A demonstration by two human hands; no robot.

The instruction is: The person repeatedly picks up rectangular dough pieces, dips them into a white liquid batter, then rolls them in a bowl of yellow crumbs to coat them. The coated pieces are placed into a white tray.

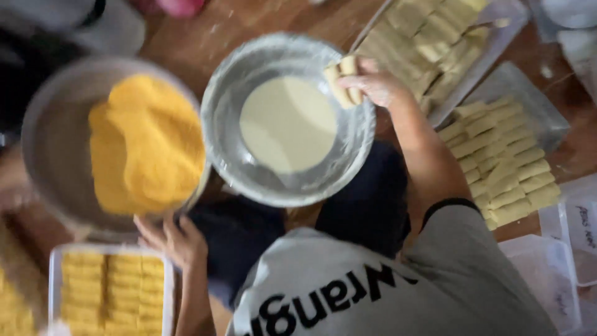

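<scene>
My right hand [376,82] is shut on two pale dough sticks [343,79] and holds them over the far right rim of a foil-lined bowl [217,124] with cream-coloured batter [287,123] in it. My left hand [174,239], fingers apart, rests against the near edge of a metal bowl [53,143] heaped with yellow crumbs [146,143]. Just below that hand is a white tray [55,274] of yellow-coated sticks [112,289]. The picture is blurred by motion.
Two trays of pale uncoated sticks lie to the right, one far [429,37] and one nearer [504,162]. Clear plastic containers [547,274] stand at the lower right. My dark-trousered knees [367,199] are under the batter bowl. A blurred figure [81,25] sits at the upper left.
</scene>
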